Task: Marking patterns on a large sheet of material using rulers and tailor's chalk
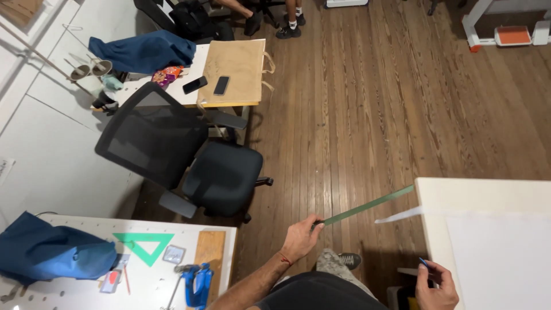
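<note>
The left hand (299, 236) is pinching one end of a long green strip (367, 205), fingers clenched on it, pulling it taut so it is stretching straight up toward the edge of the white table (427, 192). The strip is looking thin, flat and narrow over the wooden floor. The right hand (436, 284) is gripping a small dark pen-like tool (423, 263) beside the table.

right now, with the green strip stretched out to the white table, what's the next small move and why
Probably lower the left hand a little so the green strip comes down toward the white table. The strip runs taut from that hand's grip up to the table's near corner, where a pale strip juts out. The right hand holds a small blue thing at the table edge.
</note>
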